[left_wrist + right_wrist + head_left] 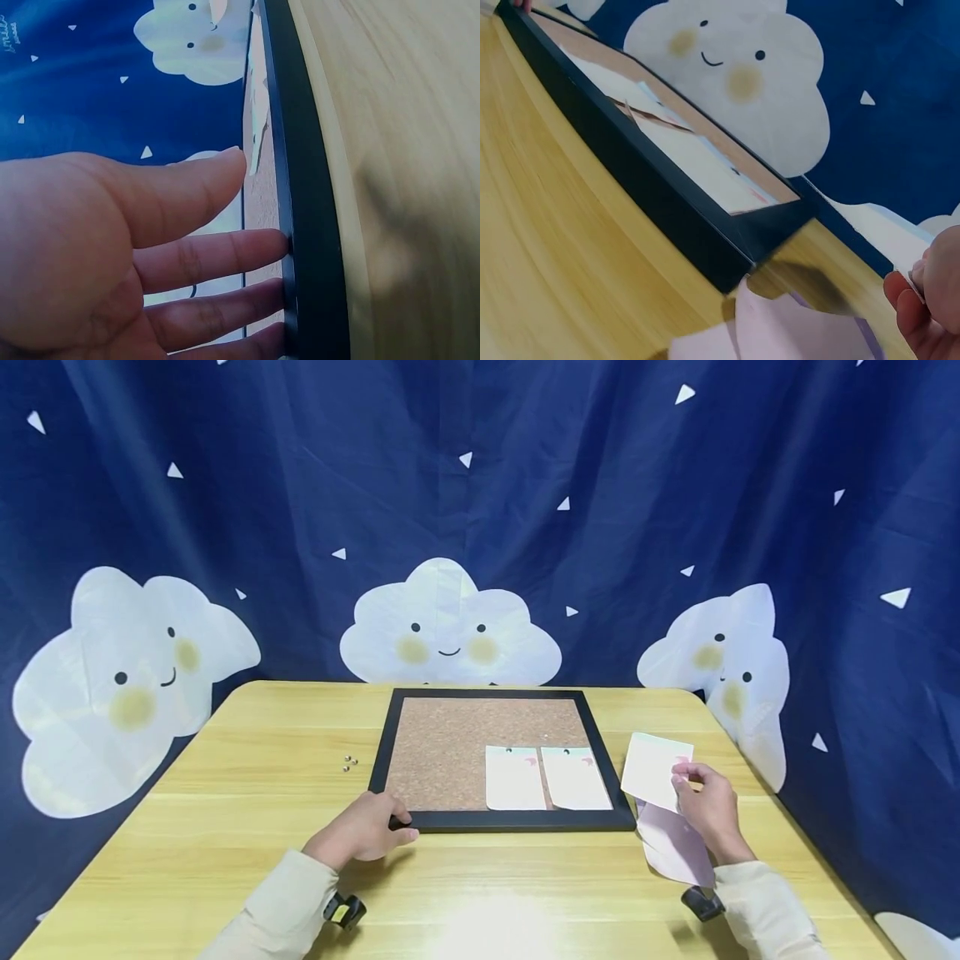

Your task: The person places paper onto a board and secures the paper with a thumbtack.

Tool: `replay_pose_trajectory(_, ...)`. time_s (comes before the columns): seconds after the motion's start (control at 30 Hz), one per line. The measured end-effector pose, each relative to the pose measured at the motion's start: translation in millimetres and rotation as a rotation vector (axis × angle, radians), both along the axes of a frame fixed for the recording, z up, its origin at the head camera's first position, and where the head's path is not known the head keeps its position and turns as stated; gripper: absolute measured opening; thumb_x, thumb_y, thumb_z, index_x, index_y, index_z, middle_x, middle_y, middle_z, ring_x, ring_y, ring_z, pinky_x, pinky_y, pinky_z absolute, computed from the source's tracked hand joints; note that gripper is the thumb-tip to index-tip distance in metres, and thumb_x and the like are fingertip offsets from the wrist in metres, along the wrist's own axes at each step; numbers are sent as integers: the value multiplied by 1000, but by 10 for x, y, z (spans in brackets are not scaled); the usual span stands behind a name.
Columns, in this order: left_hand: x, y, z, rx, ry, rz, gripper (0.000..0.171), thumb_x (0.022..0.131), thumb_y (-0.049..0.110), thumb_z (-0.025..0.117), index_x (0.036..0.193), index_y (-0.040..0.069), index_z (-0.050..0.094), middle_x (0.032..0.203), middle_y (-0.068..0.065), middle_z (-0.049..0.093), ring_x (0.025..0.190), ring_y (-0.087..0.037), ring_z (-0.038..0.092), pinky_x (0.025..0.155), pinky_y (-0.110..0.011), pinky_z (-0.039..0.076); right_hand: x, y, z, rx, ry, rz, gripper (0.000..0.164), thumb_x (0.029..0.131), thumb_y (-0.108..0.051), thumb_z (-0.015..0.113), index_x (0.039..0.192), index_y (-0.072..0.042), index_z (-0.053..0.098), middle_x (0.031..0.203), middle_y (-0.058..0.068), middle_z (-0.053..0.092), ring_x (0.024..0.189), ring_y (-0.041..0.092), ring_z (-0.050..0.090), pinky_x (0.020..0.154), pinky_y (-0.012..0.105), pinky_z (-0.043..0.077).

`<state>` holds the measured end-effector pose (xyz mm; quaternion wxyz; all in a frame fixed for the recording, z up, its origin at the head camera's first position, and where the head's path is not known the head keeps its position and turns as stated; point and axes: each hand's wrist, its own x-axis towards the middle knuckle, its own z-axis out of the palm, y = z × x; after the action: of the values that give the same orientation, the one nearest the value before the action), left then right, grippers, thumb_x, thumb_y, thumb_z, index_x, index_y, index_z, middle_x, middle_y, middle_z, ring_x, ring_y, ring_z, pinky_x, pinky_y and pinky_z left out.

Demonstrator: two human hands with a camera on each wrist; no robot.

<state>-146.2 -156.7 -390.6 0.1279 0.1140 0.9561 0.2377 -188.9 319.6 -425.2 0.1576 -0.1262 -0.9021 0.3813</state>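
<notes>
A black-framed cork board (pixel 442 752) lies on the table. My left hand (pixel 367 827) rests at its near left corner; in the left wrist view the extended fingers (pixel 217 259) touch the black frame (pixel 311 187), thumb apart from it. Two white note sheets (pixel 515 779) are fixed side by side on the board's right half, each with a small dark pin at its top. Right of the board, my right hand (pixel 707 806) pinches another white note sheet (pixel 652 770) by its right edge, between thumb and fingers. Beneath that hand lies pinkish-purple paper (pixel 675 847), partly covered.
Several small metallic pins (pixel 349 763) lie on the wooden table (pixel 255 777), left of the board. A dark blue curtain (pixel 300 485) with white clouds hangs behind the table and along both sides.
</notes>
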Motion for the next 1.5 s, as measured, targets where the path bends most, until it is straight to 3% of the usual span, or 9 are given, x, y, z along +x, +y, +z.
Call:
replay_pose_trajectory(0.07,2,2,5,7,4,2,26,89,26,72,105,6,72,118,-15,64,121,-39,51,99,-52,43,-4,-35,21,2,-1,9,21,94,-11,57,110,1,64,116,26,62,90,31,62,59,21,48)
replay_pose_trajectory(0.37,13,8,30,9,5,6,25,89,25,72,105,6,72,120,-14,64,123,-39,50,99,-52,42,-26,-163,99,-43,12,79,20,95,-9,58,110,3,64,116,26,61,85,27,64,58,20,50)
replay_pose_trajectory(0.73,17,-9,9,17,3,14,25,89,25,71,106,7,72,118,-13,64,122,-39,51,99,-52,42,-55,-298,85,-5,2,133,19,95,-10,58,108,2,66,115,25,62,93,30,62,64,22,49)
replay_pose_trajectory(1.27,1,7,27,6,4,14,25,89,25,72,105,6,71,116,-13,65,119,-38,53,97,-51,44,-104,-486,94,-59,-37,238,24,97,-11,58,116,2,65,122,26,59,95,31,64,63,22,52)
replay_pose_trajectory(1.4,3,-2,31,9,1,12,25,89,25,71,106,7,71,116,-13,65,119,-38,53,97,-51,44,-118,-520,107,-55,-40,269,26,97,-9,57,119,1,64,126,27,56,101,36,63,68,25,54)
replay_pose_trajectory(1.5,7,-11,25,10,-1,11,25,89,25,71,106,7,71,117,-13,64,119,-38,53,97,-51,44,-123,-555,113,-43,-42,294,27,97,-8,57,121,2,63,128,27,55,107,39,61,80,34,55)
